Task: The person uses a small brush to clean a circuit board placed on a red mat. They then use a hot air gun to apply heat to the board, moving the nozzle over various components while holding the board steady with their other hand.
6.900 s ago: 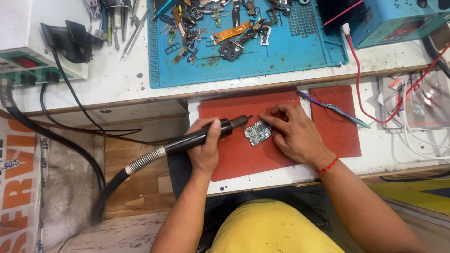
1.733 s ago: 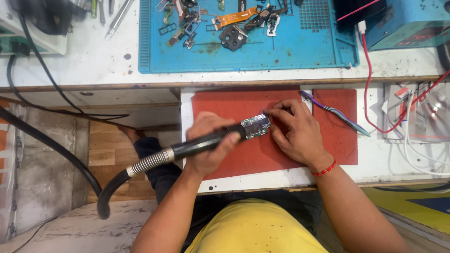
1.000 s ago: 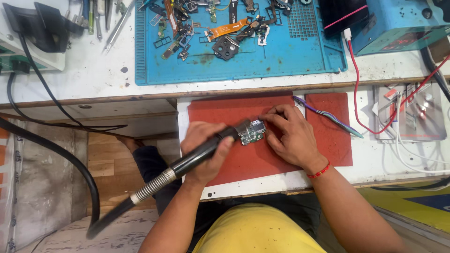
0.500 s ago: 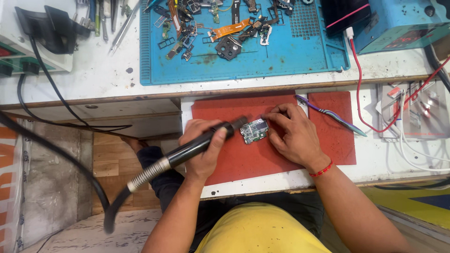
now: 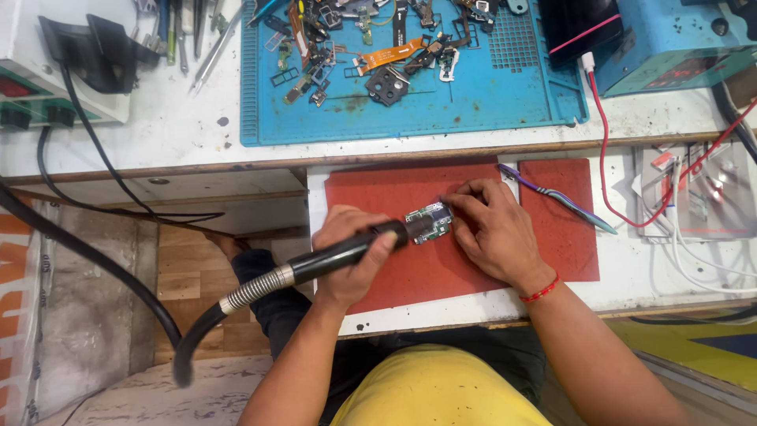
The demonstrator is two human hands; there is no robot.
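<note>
Left hand (image 5: 347, 256) fingers gripping black hot-air wand (image 5: 331, 256), right hand (image 5: 493, 229) fingers pinching green circuit board (image 5: 428, 223), red mat (image 5: 441, 272)

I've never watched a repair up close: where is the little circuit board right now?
The circuit board lies on the red mat, mid-frame, at the right hand's fingertips. The nozzle of the hot-air tool, held in the left hand, points at it.

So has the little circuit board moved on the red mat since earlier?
No. The circuit board lies where it did, left of the toothbrush on the red mat, under the right hand.
</note>
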